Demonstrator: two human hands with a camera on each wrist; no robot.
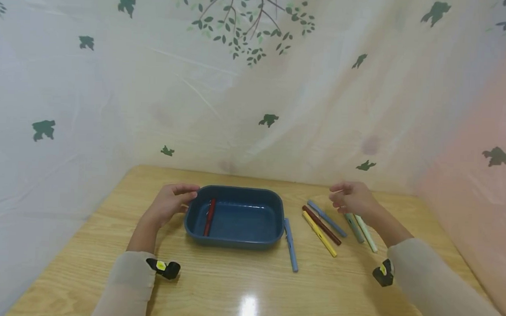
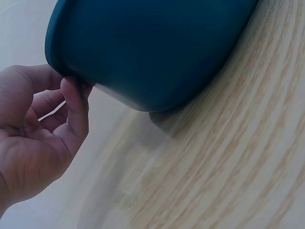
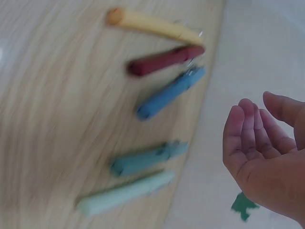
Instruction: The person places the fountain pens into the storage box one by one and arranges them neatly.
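A dark blue rectangular dish [image 1: 243,244] with rounded corners sits on the table, and a dark red pen [image 1: 209,217] lies inside at its left end. My left hand [image 1: 172,203] pinches the dish's far left corner; in the left wrist view thumb and fingers meet at its rim [image 2: 56,67]. Over the far right of the table my right hand [image 1: 354,198] hovers with loosely bent fingers and nothing in them. Nearest below it in the head view are a grey-green pen [image 1: 354,227] and a pale green pen [image 1: 366,233].
Left of those two pens lie a blue pen [image 1: 327,218], a dark red pen [image 1: 322,225] and a yellow pen [image 1: 319,234]. Another blue pen [image 1: 291,245] lies close by the dish's right side. A patterned curtain [image 1: 237,129] hangs behind the wooden table [image 1: 215,282].
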